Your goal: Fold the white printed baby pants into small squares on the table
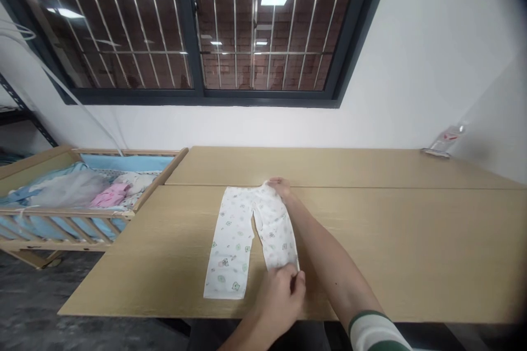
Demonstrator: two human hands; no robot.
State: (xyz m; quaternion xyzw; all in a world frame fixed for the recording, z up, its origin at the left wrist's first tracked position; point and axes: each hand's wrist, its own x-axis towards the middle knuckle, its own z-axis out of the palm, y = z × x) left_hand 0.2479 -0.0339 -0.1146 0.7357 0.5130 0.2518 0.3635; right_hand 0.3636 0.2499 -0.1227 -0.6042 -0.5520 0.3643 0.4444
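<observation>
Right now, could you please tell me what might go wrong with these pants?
The left hand pinches only one leg's hem of the pants; the other leg lies splayed, so a fold may come out crooked. Both hems lie close to the table edge, so a tug could drag them off.
</observation>
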